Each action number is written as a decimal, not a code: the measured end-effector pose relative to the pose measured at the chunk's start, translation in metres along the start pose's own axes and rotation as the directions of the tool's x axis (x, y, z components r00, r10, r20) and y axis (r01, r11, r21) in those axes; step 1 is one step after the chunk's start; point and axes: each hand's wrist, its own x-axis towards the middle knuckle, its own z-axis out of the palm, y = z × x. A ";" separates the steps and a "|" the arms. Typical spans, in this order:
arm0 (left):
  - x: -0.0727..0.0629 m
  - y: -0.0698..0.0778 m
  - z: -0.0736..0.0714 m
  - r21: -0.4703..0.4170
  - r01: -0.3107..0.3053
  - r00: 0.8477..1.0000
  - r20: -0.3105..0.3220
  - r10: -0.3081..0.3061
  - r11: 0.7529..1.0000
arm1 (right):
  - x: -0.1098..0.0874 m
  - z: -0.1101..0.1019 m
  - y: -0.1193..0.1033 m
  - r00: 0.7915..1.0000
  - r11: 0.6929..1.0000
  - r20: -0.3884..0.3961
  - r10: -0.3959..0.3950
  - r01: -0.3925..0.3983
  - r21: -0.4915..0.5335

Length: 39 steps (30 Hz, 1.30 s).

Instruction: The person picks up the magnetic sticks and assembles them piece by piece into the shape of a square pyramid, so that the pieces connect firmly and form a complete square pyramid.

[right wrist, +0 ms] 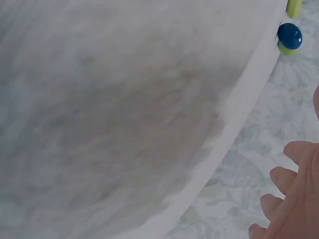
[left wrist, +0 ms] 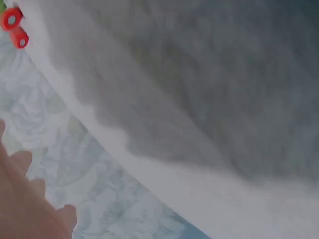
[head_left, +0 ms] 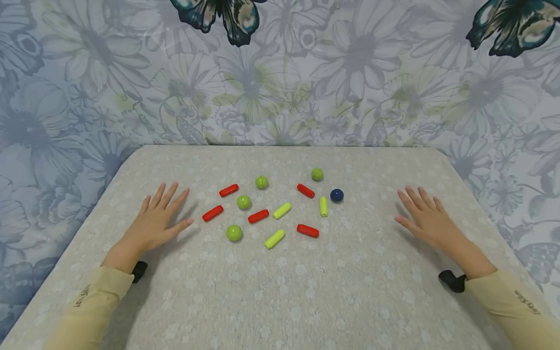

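Note:
My left hand [head_left: 153, 223] is held over the left side of the table with its fingers spread, holding nothing. Nearest to it lies a red cylinder [head_left: 213, 213]; in the left wrist view a red cylinder [left wrist: 11, 19] shows a pale round centre at its end. On the right, my right hand [head_left: 430, 221] is likewise spread and holds nothing. The dark blue ball [head_left: 337, 195] is the closest thing to it, also visible in the right wrist view as a blue ball [right wrist: 290, 36]. Between the hands lie several green balls [head_left: 234, 233], several red cylinders and three yellow-green cylinders [head_left: 274, 239].
A pale patterned cloth covers the table [head_left: 280, 301]. Behind its far edge rises a floral wall covering [head_left: 280, 97] with dark butterfly figures [head_left: 238, 22] near the top. A black wrist strap [head_left: 452, 281] sits by the right cuff.

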 end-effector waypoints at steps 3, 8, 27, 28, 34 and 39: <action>0.003 0.005 -0.004 -0.013 -0.023 0.999 -0.036 0.022 1.000 | 0.006 -0.004 -0.010 0.998 0.999 -0.044 -0.047 0.048 0.014; 0.014 0.032 -0.016 -0.078 -0.084 0.993 -0.093 0.077 0.993 | 0.016 -0.010 -0.029 0.983 0.990 -0.126 -0.134 0.138 0.028; 0.030 0.149 0.009 -0.421 -0.241 0.969 -0.050 0.243 0.875 | 0.053 0.014 -0.115 0.970 0.940 -0.183 -0.160 0.206 0.272; 0.030 0.151 0.013 -0.418 -0.242 0.968 -0.041 0.248 0.876 | 0.053 0.017 -0.118 0.969 0.932 -0.180 -0.166 0.214 0.291; 0.032 0.155 0.023 -0.444 -0.236 0.967 -0.021 0.253 0.865 | 0.053 0.038 -0.139 0.964 0.862 -0.143 -0.226 0.266 0.432; 0.031 0.145 0.021 -0.530 -0.187 0.978 -0.021 0.207 0.827 | 0.053 0.054 -0.152 0.960 0.767 -0.076 -0.269 0.261 0.586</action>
